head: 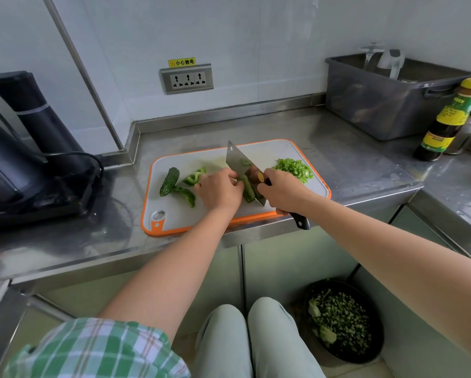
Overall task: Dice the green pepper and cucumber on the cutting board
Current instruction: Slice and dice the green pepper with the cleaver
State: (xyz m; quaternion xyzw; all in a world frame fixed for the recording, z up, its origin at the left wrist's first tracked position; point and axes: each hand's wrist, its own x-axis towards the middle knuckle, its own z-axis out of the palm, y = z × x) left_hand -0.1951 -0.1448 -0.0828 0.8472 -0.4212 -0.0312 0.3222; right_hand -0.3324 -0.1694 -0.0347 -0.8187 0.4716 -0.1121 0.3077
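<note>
A white cutting board [179,214] with an orange rim lies on the steel counter. My right hand [283,190] grips the dark handle of a cleaver [238,162], whose blade stands edge-down on a green strip [248,190] at the board's middle. My left hand [219,189] has its fingers curled on that strip, right beside the blade. A cucumber piece [169,181] lies at the board's left, with green pepper pieces [192,178] [187,196] beside it. A heap of diced green bits [294,167] sits at the board's far right.
A black appliance [24,159] with a cable stands at the left. A grey plastic tub [387,105] and a dark sauce bottle [447,121] stand at the back right. A wall socket [186,79] is behind the board. On the floor, a black bin [343,317] holds green scraps.
</note>
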